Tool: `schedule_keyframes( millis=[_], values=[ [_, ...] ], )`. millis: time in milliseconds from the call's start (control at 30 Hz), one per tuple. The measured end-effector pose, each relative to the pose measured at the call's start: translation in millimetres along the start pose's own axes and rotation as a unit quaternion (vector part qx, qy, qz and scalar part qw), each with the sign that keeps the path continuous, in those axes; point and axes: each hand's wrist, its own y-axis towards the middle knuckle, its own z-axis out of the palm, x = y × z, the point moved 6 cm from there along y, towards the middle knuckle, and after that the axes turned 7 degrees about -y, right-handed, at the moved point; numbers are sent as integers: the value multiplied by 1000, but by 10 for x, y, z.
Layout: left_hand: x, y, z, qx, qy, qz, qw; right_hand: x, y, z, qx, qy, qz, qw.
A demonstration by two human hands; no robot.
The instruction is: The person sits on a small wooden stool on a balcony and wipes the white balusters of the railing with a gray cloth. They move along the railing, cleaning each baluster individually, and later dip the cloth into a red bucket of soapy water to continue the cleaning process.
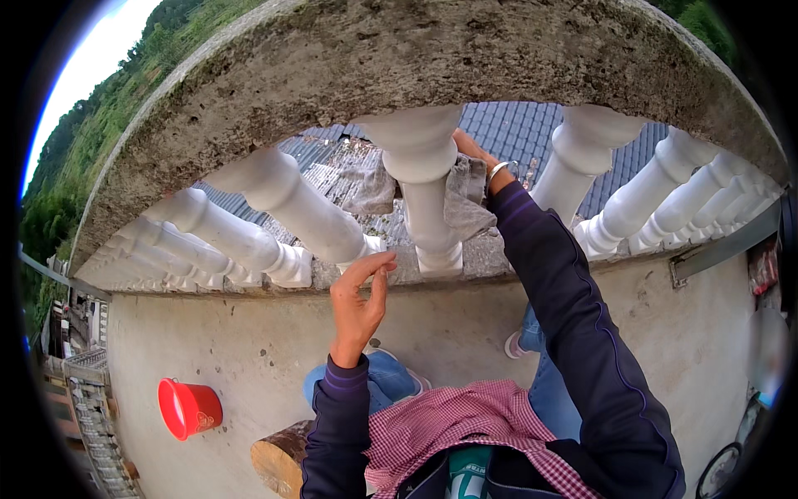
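Observation:
A white baluster (427,187) stands before me, with a wet-looking grey cloth (469,199) passed around behind it, one end showing on each side. My right hand (474,150) reaches between the balusters at the cloth's right part; its fingers are partly hidden behind the baluster, so its grip cannot be seen. A bracelet (504,168) circles that wrist. My left hand (361,302) is raised in front of the railing's base, below the cloth's left end, with fingers bent, thumb apart and nothing held.
A mossy concrete handrail (399,62) arches over the row of balusters. On the concrete floor (268,337) stand a red bucket (202,408) at the left and a cut log (280,461) beside my left sleeve. A metal bar (729,243) meets the railing at right.

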Motion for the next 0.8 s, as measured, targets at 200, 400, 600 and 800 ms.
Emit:
schedule_keyframes(
  millis=[200,400,600,800],
  values=[
    [209,-55,94,8,-88,-68,994,-660,-401,505,48,147,144,977],
    [1140,-578,1100,-19,-321,-511,797,-1427,-1543,1355,-326,297,383,812],
    [1844,-704,1540,-43,-566,-486,665,-663,-1870,1860,-480,-24,459,747],
    [2244,-829,949,-251,-434,-360,787,219,-1550,2005,-274,-104,249,923]
  ],
)
